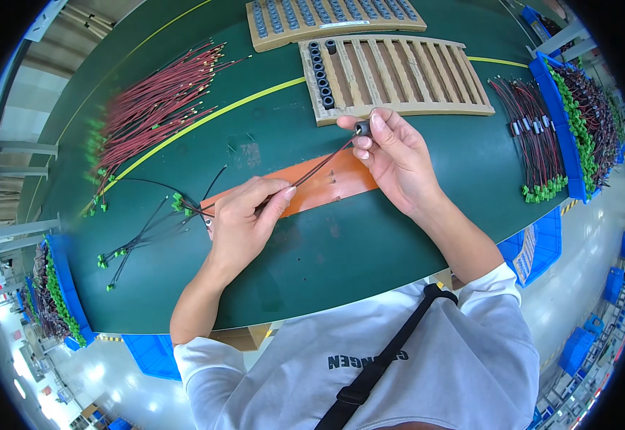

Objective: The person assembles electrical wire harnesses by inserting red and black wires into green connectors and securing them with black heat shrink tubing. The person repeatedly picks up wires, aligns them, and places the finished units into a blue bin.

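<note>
My right hand [402,161] pinches a small black hollow cylinder [362,128], which looks like a ferrite core, between thumb and fingers. My left hand [244,215] is closed on a thin dark red and black cable [322,165]. The cable runs up from the left fingers to the cylinder; whether its end sits inside the bore is hard to make out. Green connectors [178,202] lie just left of my left hand. Under both hands is an orange strip [309,204] on the green table [341,251].
A slotted tray [427,109] beyond my hands holds several black cylinders [319,75] at its left. Another tray [341,29] of grey cylinders lies behind. Red cables [158,97] spread at left; bundled cables [534,136] lie at right beside a blue bin [566,136].
</note>
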Demonstrator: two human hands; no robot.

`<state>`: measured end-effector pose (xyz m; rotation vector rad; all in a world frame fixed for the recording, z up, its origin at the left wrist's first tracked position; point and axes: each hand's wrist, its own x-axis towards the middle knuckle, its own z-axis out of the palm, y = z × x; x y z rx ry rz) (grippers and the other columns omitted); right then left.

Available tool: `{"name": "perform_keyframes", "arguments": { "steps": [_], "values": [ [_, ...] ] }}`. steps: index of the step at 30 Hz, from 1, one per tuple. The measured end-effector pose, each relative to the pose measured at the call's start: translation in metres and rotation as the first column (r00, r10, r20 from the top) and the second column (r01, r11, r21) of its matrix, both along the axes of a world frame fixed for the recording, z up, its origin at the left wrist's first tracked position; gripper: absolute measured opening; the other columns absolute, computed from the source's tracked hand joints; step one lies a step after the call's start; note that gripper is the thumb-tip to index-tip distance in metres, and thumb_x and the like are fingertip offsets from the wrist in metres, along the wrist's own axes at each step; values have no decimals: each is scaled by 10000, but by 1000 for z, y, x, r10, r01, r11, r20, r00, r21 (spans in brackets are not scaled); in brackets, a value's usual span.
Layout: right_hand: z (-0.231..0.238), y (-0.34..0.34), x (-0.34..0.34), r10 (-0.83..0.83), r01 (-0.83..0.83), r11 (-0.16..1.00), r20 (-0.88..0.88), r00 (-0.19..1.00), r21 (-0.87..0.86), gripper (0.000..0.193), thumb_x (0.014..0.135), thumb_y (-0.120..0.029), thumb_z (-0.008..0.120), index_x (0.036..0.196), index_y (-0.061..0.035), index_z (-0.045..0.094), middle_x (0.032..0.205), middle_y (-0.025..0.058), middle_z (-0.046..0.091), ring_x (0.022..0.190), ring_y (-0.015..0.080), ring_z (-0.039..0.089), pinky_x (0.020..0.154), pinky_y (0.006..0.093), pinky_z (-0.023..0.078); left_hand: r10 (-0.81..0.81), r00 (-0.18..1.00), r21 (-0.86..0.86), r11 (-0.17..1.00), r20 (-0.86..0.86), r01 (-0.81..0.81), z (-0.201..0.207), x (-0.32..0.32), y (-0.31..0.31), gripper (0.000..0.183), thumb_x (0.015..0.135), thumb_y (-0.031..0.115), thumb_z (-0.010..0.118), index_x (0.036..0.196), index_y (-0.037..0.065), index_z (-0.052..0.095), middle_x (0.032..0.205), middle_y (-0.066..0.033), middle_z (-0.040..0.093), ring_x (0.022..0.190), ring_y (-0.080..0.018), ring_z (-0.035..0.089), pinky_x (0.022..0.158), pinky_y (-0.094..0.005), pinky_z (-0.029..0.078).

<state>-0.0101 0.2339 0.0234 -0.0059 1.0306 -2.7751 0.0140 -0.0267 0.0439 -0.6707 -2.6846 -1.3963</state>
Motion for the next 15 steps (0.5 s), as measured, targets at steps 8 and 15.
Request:
{"name": "perform_keyframes", "arguments": {
  "steps": [8, 15],
  "values": [
    [-6, 2, -2, 20, -14, 998, -99, 995, 62, 153, 1080, -170, 585, 1203, -89, 543, 1212, 221, 691, 849, 108, 580, 817, 260, 535, -1, 987, 72, 997, 158, -10, -2, 1, -3, 84, 974, 60, 714, 972, -19, 744, 805, -57, 703, 721, -106, 678, 639, -243, 536],
    [5, -11, 14, 195, -164, 955, -103, 975, 247, 419, 1051, -181, 636, 1424, -59, 490, 1186, 171, 716, 858, 115, 666, 808, 271, 580, 6, 981, 105, 994, 192, -27, 4, 5, 2, 90, 986, 48, 696, 975, -29, 741, 823, -55, 706, 735, -90, 670, 666, -237, 539]
  ]
}}
